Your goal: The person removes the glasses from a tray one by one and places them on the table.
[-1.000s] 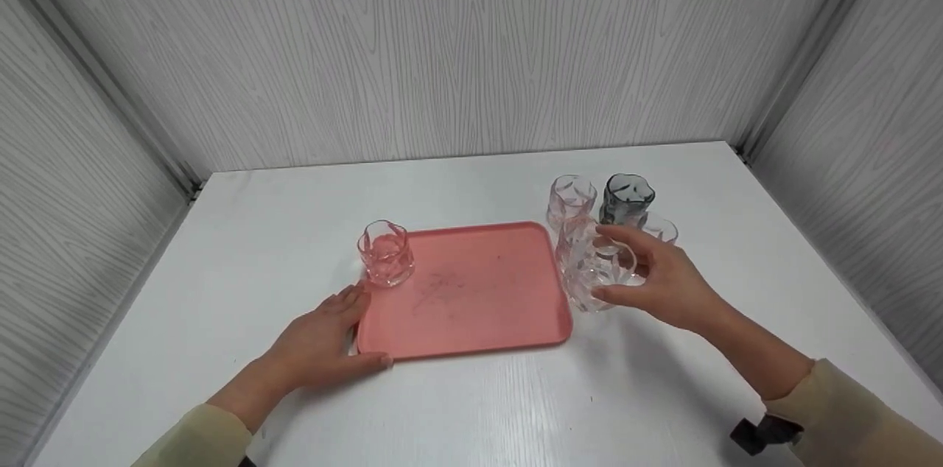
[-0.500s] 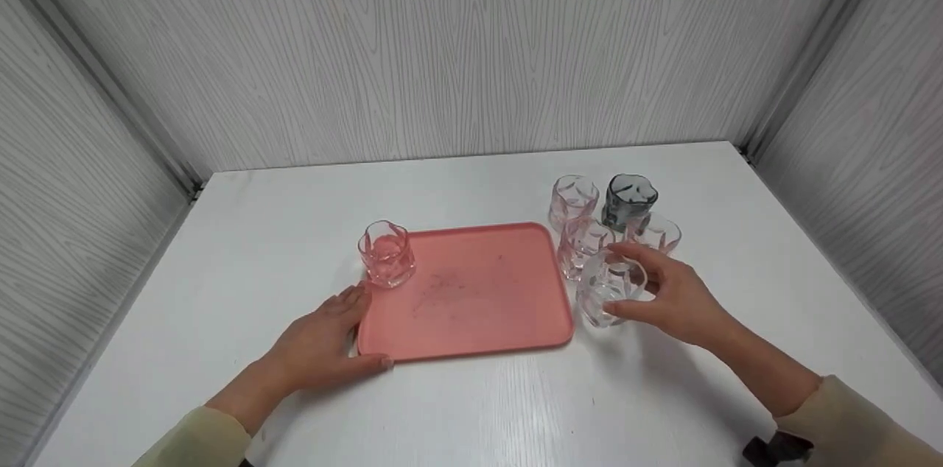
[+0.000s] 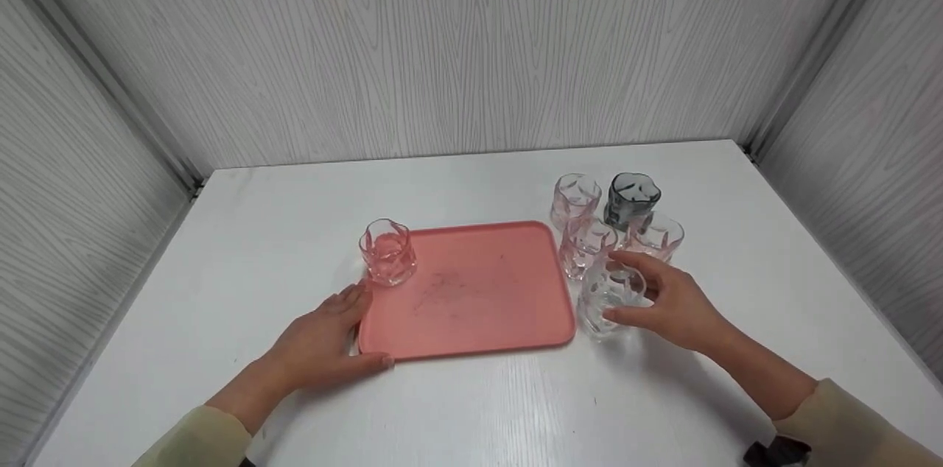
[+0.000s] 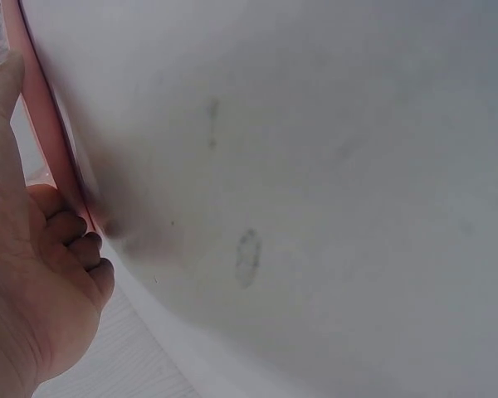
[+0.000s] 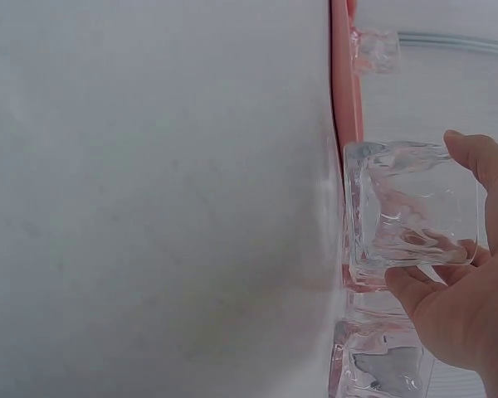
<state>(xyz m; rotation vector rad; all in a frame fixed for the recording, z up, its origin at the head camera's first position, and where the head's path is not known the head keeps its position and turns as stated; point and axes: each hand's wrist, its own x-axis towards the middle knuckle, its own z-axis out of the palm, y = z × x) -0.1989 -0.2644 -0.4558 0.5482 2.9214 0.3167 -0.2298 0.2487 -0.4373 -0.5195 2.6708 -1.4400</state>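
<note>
A clear faceted glass tumbler point(image 3: 608, 305) stands upright just right of the pink tray point(image 3: 471, 297). My right hand point(image 3: 674, 305) holds it between thumb and fingers; the right wrist view shows this glass point(image 5: 411, 207) from the side, its base at or very near the tabletop. My left hand point(image 3: 320, 342) rests at the tray's front left corner, fingers along the left edge and thumb by the front edge. In the left wrist view the hand point(image 4: 41, 290) touches the tray rim point(image 4: 46, 116). A pinkish glass point(image 3: 388, 257) stands on the tray's back left corner.
Behind the held glass stand several others: a pale pink one point(image 3: 587, 246), another pale pink one point(image 3: 575, 198), a smoky grey one point(image 3: 632, 202) and a pinkish clear one point(image 3: 658, 235). White table point(image 3: 479, 415) lies around them, with grey wood-patterned panels point(image 3: 471, 47) at back and sides.
My right hand has moved the clear glass toward the front and slightly right, down beside the tray, away from the pale pink glass it overlapped. The left hand keeps its place.
</note>
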